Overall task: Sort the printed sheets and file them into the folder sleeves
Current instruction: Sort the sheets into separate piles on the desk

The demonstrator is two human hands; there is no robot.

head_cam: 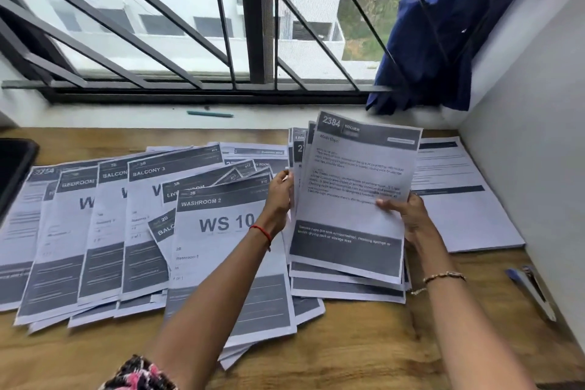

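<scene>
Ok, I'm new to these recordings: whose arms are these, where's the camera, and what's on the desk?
No machine here: a person works with bare hands, filmed by a camera worn on their head, looking down. The left hand and right hand grip opposite edges of a bundle of printed sheets, topped by one headed 2384 Kitchen. Other loose sheets lie fanned over the wooden table, a neater pile sits at the right, and what looks like a stapler lies nearer the wall. A pen lies on the windowsill.
</scene>
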